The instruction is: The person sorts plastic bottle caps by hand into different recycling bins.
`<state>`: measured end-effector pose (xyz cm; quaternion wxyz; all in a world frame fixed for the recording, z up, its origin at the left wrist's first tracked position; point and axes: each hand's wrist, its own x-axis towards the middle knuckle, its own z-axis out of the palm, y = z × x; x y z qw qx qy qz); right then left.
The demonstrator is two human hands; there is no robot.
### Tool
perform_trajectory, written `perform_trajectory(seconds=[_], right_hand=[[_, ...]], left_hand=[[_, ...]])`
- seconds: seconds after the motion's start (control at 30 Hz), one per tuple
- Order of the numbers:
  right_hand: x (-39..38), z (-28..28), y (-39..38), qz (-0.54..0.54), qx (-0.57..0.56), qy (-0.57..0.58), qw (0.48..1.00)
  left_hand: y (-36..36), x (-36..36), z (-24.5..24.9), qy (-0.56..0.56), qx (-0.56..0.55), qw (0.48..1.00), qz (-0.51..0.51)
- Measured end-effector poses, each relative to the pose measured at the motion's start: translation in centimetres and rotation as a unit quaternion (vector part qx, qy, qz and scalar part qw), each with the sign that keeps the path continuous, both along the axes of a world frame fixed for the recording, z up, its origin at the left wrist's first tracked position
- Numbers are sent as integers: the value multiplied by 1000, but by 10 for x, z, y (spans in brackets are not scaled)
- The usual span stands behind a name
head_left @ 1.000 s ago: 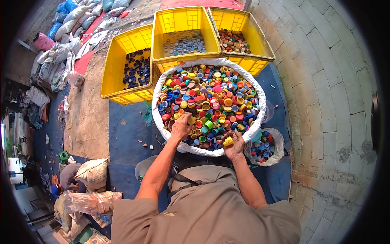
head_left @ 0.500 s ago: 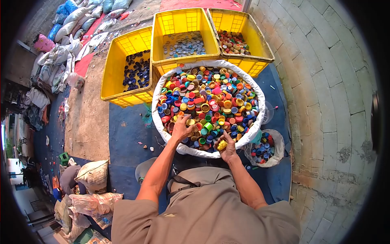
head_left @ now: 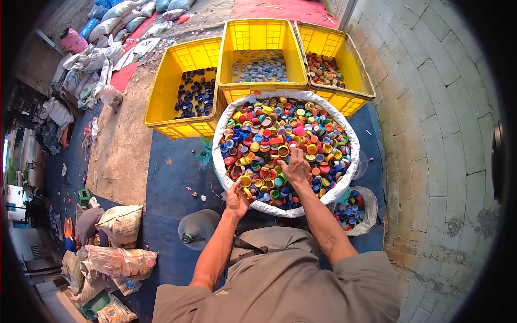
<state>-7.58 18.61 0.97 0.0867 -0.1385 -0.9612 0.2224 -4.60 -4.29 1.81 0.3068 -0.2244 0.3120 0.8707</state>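
Note:
A wide white-rimmed sack (head_left: pixel 217 156) is heaped with bottle caps (head_left: pixel 264 134) of many colours. My left hand (head_left: pixel 237 201) is at its near left rim, fingers curled around a yellow bottle cap (head_left: pixel 247 191); another yellowish cap sits by the fingertips. Over the middle of the heap, my right hand (head_left: pixel 296 168) reaches down with thumb and fingers apart, touching or just above the caps. Its fingertips are partly hidden, and I see no cap held in it.
Beyond the sack stand yellow crates with dark blue caps (head_left: pixel 195 91), pale caps (head_left: pixel 261 67) and red-orange caps (head_left: pixel 325 70). A smaller sack (head_left: pixel 368 215) of caps sits at right, beside a block wall (head_left: pixel 431 134). A clear jug (head_left: pixel 198 229) lies at left; a person bends among sacks (head_left: pixel 121 226).
My right hand has left the near rim, where it held yellow caps, and moved over the heap. My left hand has drawn back from the caps to the near left rim. The view has shifted.

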Motion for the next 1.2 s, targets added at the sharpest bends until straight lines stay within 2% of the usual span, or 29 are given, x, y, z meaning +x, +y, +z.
perform_trajectory(seconds=[0.1,0.33,0.47,0.5,0.53,0.57,0.6,0.63,0.77,0.8,0.93,1.03,1.13,1.2], right_hand=[[-14,-7,-3,-5,22,-7,1000],[-24,-10,0,12,-20,-50,998],[-24,0,8,-50,-143,-54,987],[-23,-8,14,-42,-225,4,973],[-22,-12,18,-58,-384,18,921],[-19,-5,23,-74,-531,32,843],[-14,3,27,-87,-663,47,742],[-7,12,33,-95,-748,46,655],[23,32,55,-58,-852,57,517],[31,26,61,-33,-885,67,460],[65,24,72,-67,-923,86,369],[89,-2,74,-126,-940,106,299],[100,-11,82,-149,-944,132,263],[88,-4,95,-171,-933,153,278]], left_hand=[[-5,11,-13,-8,8,1000,13],[0,19,-20,-16,-4,1000,26],[12,12,-7,-16,-5,1000,13],[18,9,0,-9,-7,1000,13],[23,6,5,-3,-9,1000,12],[26,2,6,2,-9,1000,-4],[31,-2,6,5,-10,1000,-14],[38,-7,4,8,-11,1000,-25],[68,-22,10,31,-6,996,-81],[75,-24,12,35,7,995,-96],[114,-27,4,37,7,996,-79],[140,-26,5,22,40,993,-112],[167,-33,-4,-6,43,993,-113],[188,-44,8,-34,39,992,-119]])
